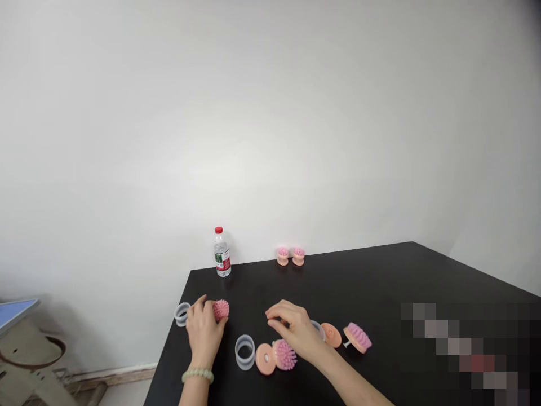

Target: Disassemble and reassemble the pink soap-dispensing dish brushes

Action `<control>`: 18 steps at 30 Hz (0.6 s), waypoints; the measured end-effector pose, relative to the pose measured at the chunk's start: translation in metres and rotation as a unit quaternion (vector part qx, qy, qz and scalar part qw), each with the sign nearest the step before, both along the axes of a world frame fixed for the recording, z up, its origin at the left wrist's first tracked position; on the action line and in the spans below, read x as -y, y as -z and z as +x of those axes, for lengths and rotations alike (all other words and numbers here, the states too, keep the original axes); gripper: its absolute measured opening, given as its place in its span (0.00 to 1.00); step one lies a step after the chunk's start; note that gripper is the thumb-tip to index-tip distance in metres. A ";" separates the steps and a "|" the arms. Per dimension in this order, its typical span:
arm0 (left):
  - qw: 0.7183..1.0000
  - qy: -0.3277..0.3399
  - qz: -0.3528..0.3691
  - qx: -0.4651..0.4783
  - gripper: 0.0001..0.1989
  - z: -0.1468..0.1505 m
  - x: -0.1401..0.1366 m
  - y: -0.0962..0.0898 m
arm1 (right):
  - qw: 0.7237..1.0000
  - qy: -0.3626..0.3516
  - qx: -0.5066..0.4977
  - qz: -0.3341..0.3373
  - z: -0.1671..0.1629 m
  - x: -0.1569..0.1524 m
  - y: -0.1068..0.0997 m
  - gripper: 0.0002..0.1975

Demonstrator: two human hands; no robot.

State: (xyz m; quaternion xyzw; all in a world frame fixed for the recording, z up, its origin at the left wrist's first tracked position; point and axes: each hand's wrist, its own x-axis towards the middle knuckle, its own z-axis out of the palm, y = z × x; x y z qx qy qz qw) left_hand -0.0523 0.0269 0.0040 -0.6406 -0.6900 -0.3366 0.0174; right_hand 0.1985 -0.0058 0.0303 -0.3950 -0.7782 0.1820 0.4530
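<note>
My left hand (203,332) is wrapped round a pink bristled scrub brush (221,309), thumb on its near side; part of the brush is hidden behind the fingers. Beside that hand lies a translucent ring-shaped piece (181,314) at the table's left edge. My right hand (296,327) hovers with bent fingers, a gap between thumb and fingertips, nothing visible in it. Below it sit a pink brush head (285,354), a peach disc (265,359) with a centre hole, and another translucent ring (245,352). A third ring (318,330) is partly hidden behind the right hand.
Right of my right hand lie a peach disc (331,335) and a tilted pink brush head (358,338) with a white stem. Two assembled pink brushes (283,256) and a red-capped water bottle (222,256) stand at the back of the black table (380,282), against the wall.
</note>
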 end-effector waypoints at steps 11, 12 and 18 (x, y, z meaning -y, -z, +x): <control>0.968 0.238 0.027 0.079 0.18 0.046 0.026 -0.013 | 0.998 -0.046 0.047 -0.002 -0.020 -0.001 -0.004 0.27; 0.972 0.222 0.029 0.071 0.21 0.039 0.024 -0.014 | 0.999 -0.035 0.020 -0.011 -0.020 -0.002 -0.001 0.27; 1.000 -0.002 0.026 0.016 0.21 -0.015 0.007 -0.011 | 0.991 0.015 -0.086 -0.099 -0.014 -0.006 0.016 0.34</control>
